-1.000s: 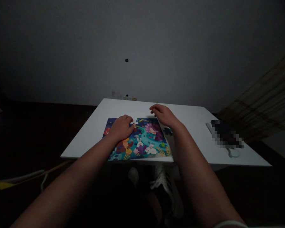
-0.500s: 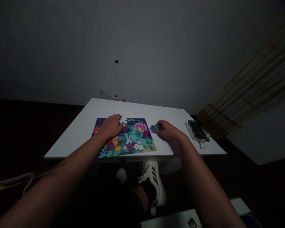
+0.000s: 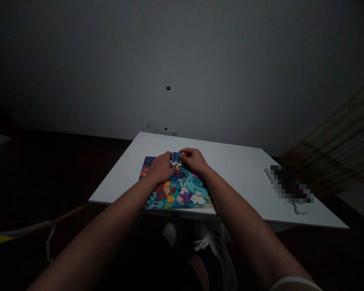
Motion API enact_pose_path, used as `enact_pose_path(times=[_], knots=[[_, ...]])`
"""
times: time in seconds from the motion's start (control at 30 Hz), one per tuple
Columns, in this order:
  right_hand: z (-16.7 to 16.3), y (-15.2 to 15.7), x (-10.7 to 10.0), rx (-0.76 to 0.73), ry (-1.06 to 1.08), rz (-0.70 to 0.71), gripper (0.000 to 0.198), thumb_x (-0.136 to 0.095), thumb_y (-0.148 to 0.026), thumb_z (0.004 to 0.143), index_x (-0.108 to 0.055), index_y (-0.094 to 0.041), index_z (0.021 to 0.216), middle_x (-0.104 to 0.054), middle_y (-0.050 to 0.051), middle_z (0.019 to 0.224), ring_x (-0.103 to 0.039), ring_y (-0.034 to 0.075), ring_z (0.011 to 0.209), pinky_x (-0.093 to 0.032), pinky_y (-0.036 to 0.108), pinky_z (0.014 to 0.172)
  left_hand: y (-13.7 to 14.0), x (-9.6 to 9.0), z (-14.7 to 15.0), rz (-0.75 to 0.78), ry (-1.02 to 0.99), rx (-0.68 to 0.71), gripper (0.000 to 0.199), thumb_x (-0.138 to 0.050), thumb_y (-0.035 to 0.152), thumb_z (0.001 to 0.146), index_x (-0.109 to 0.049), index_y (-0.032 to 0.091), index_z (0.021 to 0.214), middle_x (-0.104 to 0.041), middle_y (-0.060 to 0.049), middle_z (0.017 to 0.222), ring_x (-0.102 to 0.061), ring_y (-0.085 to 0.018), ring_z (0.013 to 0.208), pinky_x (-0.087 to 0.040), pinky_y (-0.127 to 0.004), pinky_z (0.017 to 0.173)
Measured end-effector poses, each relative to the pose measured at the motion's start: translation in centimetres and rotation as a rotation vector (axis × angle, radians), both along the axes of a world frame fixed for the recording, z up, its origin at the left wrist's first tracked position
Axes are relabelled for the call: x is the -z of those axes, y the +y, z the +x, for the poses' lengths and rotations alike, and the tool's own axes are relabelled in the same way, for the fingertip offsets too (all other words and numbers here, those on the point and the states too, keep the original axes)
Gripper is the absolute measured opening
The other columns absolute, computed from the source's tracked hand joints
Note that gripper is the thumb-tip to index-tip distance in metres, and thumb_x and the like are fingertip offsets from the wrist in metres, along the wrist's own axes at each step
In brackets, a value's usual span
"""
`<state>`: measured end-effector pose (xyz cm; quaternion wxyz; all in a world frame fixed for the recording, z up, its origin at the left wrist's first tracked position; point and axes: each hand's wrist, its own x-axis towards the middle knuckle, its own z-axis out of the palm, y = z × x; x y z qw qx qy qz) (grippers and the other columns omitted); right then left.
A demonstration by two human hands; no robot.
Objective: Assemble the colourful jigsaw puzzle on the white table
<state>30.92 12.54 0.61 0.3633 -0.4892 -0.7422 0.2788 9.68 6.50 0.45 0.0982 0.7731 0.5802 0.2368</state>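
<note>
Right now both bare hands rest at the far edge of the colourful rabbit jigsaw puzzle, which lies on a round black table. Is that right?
Not quite. The head view shows the table is white and rectangular, not round and black. The rest holds: the left hand and right hand meet at the far edge of the colourful rabbit jigsaw puzzle.

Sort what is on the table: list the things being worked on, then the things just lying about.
In hand:
- jigsaw puzzle
- blue puzzle piece, between the left hand and the right hand

Lying about:
- blurred dark object at the right of the white table
- white cord beside it
</note>
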Motion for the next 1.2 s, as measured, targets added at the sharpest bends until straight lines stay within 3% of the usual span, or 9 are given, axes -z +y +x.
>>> enact_pose_path(times=[0.2,0.63,0.8,0.97,1.2], knots=[[0.2,-0.3,2.4,0.012,-0.081,0.052,0.024,-0.079,-0.022,0.099,-0.086,-0.022,0.121,-0.084,0.004,0.092,-0.075,0.021,0.081,-0.055,0.033,0.079,-0.2,-0.1,0.3,0.016,0.030,0.014,0.050,-0.072,0.033,0.100,-0.063,0.021,0.148,-0.077,-0.018,0.143,-0.072,-0.036,0.135,-0.055,-0.050,0.115],[-0.1,-1.3,1.0,0.019,-0.311,0.117,0.028,-0.075,-0.019,0.108,-0.084,-0.023,0.135,-0.086,0.013,0.123,-0.079,0.029,0.114,-0.059,0.041,0.106,-1.0,-0.7,0.7,0.038,0.148,0.036,0.047,-0.063,0.035,0.106,-0.063,0.020,0.151,-0.077,-0.018,0.144,-0.072,-0.036,0.134,-0.055,-0.050,0.117],[-0.2,-1.1,1.1,-0.054,-0.384,0.210,0.023,-0.075,-0.017,0.106,-0.089,-0.023,0.124,-0.084,0.013,0.131,-0.073,0.030,0.126,-0.053,0.043,0.117,-1.1,-0.9,0.8,0.037,0.167,0.040,0.056,-0.063,0.034,0.106,-0.060,0.017,0.159,-0.072,-0.019,0.156,-0.068,-0.035,0.143,-0.051,-0.049,0.125],[-0.3,-1.2,0.8,-0.109,-0.446,0.226,0.021,-0.072,-0.015,0.106,-0.091,-0.021,0.114,-0.086,0.012,0.124,-0.074,0.028,0.119,-0.051,0.041,0.116,-0.9,-0.8,0.8,0.030,0.213,0.071,0.039,-0.060,0.034,0.107,-0.075,0.017,0.139,-0.077,-0.017,0.144,-0.070,-0.035,0.137,-0.053,-0.048,0.122],[-0.3,-1.5,0.7,-0.076,-0.434,0.199,0.032,-0.068,-0.006,0.101,-0.091,-0.023,0.115,-0.087,0.010,0.128,-0.074,0.028,0.123,-0.051,0.038,0.117,-0.6,-0.7,0.6,0.060,0.235,0.073,0.035,-0.059,0.034,0.108,-0.078,0.019,0.134,-0.079,-0.016,0.137,-0.071,-0.034,0.131,-0.056,-0.049,0.118]])
